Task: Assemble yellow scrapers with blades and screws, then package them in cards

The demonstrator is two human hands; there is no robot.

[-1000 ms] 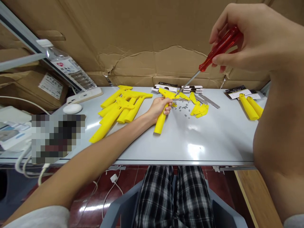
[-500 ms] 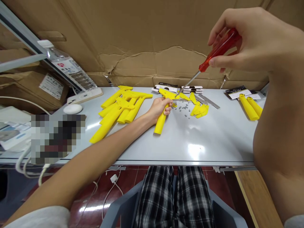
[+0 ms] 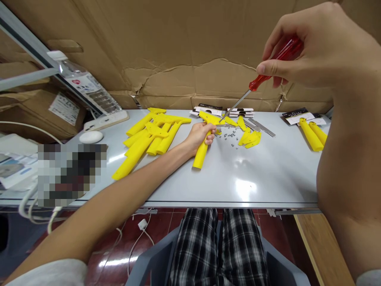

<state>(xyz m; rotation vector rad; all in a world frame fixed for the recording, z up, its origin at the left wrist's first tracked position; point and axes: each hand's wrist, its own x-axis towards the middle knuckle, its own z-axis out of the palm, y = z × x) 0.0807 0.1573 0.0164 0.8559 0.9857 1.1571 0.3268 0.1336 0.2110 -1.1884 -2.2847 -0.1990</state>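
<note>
My left hand (image 3: 202,137) is closed round a yellow plastic scraper handle (image 3: 200,155) with a wide head, holding it against the grey table. In my right hand (image 3: 300,51) is a screwdriver (image 3: 256,83) with a red see-through grip and a steel shaft. Its tip meets the right side of the handle's head; the screw under it is too small to make out. Just right of the left hand lie small loose screws (image 3: 230,136), several yellow cover plates (image 3: 250,138) and flat metal blades (image 3: 262,127).
Several yellow handles (image 3: 133,155) are piled to the left. Two more yellow handles (image 3: 311,135) lie at the right beside printed cards (image 3: 297,115). A plastic bottle (image 3: 86,83) leans at the back left, near a white mouse (image 3: 91,137). Cardboard (image 3: 190,43) walls the back.
The fingers and thumb of my right hand have shifted on the screwdriver's grip, the thumb moving left. The tip stays on the handle's head. My left hand has not visibly moved.
</note>
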